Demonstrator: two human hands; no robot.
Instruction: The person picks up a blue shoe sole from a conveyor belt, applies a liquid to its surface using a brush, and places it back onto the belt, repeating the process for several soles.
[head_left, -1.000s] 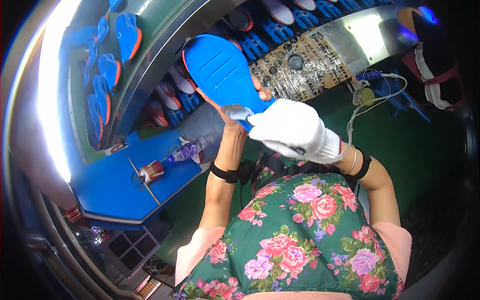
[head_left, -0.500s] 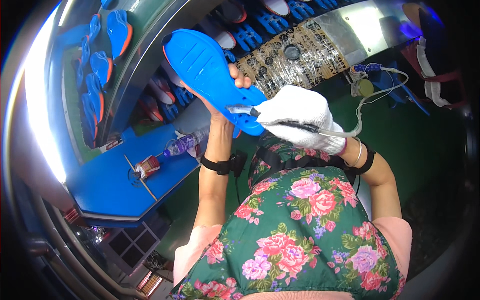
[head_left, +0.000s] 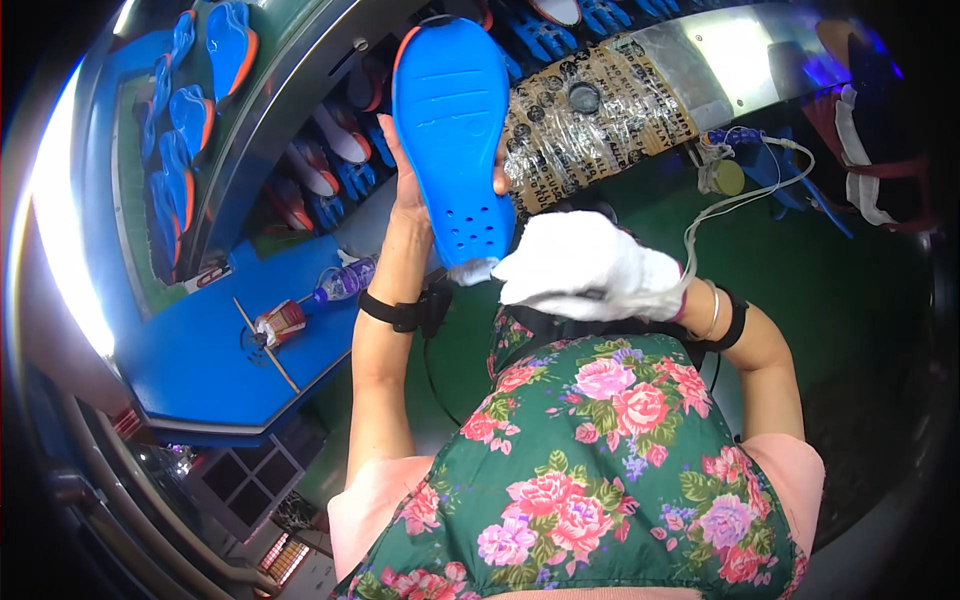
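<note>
The raised left hand (head_left: 408, 190) grips a sole (head_left: 455, 110), straighter than before; the gloved right hand (head_left: 578, 262) clasps a brush (head_left: 470, 272).

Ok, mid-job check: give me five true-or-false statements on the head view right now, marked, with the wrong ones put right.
1. The left grip holds the blue shoe sole. True.
2. The white knit glove is on the left grip. False: the white knit glove is on the right grip; the left grip is bare.
3. The brush is at the holed end of the sole. True.
4. The purple-labelled plastic bottle is on the person's right. False: the bottle is on their left.
5. The green apron has a floral print. True.
</note>
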